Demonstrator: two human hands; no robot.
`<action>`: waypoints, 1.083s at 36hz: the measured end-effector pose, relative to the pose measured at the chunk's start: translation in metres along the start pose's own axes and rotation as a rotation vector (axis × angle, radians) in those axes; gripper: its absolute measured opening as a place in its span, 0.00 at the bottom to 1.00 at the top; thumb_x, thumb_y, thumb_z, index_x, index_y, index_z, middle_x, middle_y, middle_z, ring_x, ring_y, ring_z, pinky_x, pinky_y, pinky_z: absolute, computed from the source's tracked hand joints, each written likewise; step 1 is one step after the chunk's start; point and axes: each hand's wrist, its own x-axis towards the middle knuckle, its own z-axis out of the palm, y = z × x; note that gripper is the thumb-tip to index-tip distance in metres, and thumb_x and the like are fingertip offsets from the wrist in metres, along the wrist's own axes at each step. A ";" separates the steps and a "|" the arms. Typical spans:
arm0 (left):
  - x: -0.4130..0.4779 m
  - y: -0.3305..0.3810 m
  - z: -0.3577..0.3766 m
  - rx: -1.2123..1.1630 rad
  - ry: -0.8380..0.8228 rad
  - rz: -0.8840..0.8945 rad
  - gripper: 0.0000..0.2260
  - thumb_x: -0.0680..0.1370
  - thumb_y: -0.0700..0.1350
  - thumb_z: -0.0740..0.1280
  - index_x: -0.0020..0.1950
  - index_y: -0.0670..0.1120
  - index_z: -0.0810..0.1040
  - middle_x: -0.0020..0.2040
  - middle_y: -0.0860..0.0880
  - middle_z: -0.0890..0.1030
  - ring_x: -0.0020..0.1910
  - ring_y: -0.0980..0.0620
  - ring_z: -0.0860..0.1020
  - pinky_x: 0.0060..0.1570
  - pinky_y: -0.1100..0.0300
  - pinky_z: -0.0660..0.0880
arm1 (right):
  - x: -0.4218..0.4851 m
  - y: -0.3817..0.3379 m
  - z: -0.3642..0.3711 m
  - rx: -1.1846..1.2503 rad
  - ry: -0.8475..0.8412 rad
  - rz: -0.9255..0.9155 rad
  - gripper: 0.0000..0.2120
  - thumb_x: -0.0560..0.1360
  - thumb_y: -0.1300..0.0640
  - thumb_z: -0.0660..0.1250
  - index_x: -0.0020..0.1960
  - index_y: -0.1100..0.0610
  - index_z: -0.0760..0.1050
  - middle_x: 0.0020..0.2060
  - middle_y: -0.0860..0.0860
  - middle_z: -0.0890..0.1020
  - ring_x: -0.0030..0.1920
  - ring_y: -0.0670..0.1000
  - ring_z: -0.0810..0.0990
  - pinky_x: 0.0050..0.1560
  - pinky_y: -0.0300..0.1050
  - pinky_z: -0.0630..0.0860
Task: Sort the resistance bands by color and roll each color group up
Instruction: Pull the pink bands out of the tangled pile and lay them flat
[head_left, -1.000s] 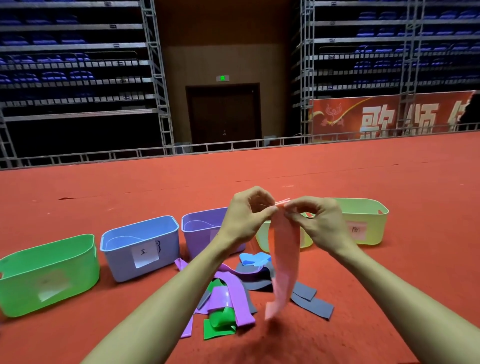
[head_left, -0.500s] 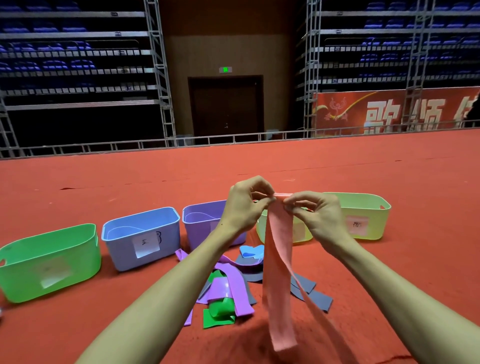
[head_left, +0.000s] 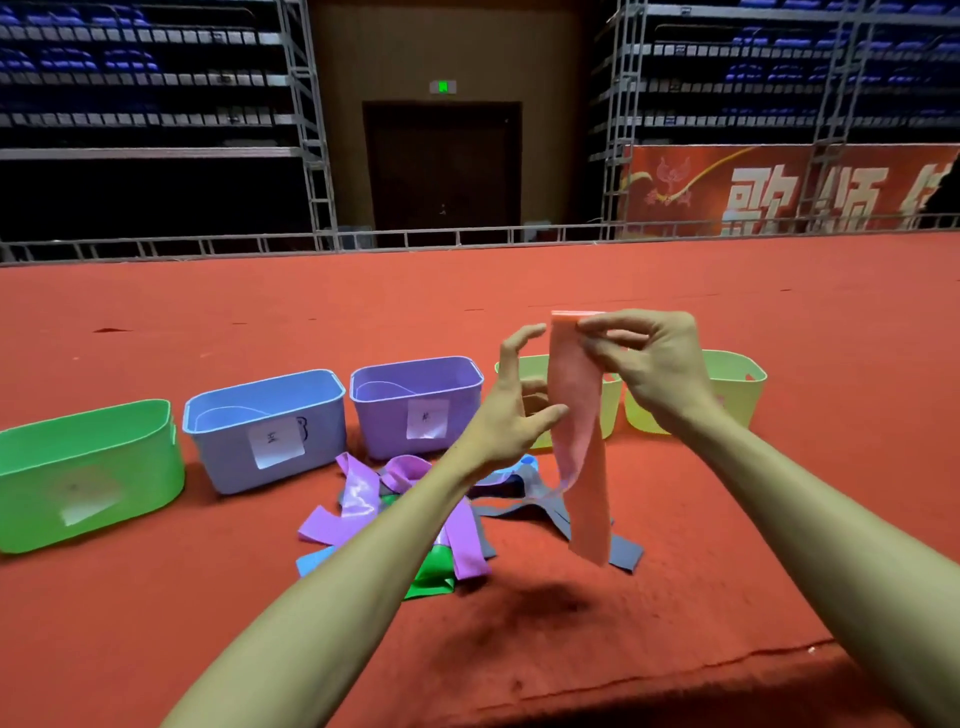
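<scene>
A pink resistance band (head_left: 579, 441) hangs down in the air, pinched at its top end by my right hand (head_left: 649, 369). My left hand (head_left: 511, 410) is just left of the band, fingers spread and holding nothing. Below them on the red floor lies a pile of bands (head_left: 415, 514): purple, grey, blue and green ones tangled together. My left forearm hides part of the pile.
Five labelled bins stand in a row behind the pile: green bin (head_left: 88, 467), blue bin (head_left: 265, 426), purple bin (head_left: 415, 400), and two yellow-green bins (head_left: 732, 384), one partly behind my hands. The red floor's front edge runs near the bottom right.
My left hand has let go of the pink band's top and drawn away to the left. The right hand has lifted the band higher and to the right.
</scene>
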 end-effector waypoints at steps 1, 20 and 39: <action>-0.001 -0.002 0.003 0.008 -0.008 0.018 0.33 0.76 0.29 0.64 0.68 0.61 0.57 0.45 0.31 0.77 0.41 0.44 0.78 0.45 0.44 0.77 | 0.001 -0.001 -0.002 0.001 0.008 0.006 0.11 0.71 0.68 0.72 0.43 0.52 0.82 0.32 0.42 0.84 0.33 0.41 0.80 0.37 0.38 0.79; -0.057 -0.064 0.056 0.025 -0.158 -0.112 0.31 0.73 0.38 0.69 0.66 0.68 0.66 0.46 0.41 0.71 0.40 0.52 0.73 0.47 0.57 0.76 | 0.017 0.012 -0.059 -0.022 0.264 0.138 0.06 0.70 0.64 0.74 0.47 0.58 0.83 0.43 0.51 0.85 0.38 0.45 0.83 0.34 0.41 0.80; -0.081 -0.128 0.076 0.183 -0.427 -0.313 0.23 0.70 0.40 0.76 0.63 0.51 0.77 0.56 0.52 0.80 0.47 0.56 0.77 0.52 0.61 0.76 | -0.049 0.189 -0.090 -0.199 0.268 0.632 0.11 0.70 0.68 0.73 0.52 0.65 0.81 0.36 0.50 0.80 0.35 0.48 0.78 0.34 0.42 0.82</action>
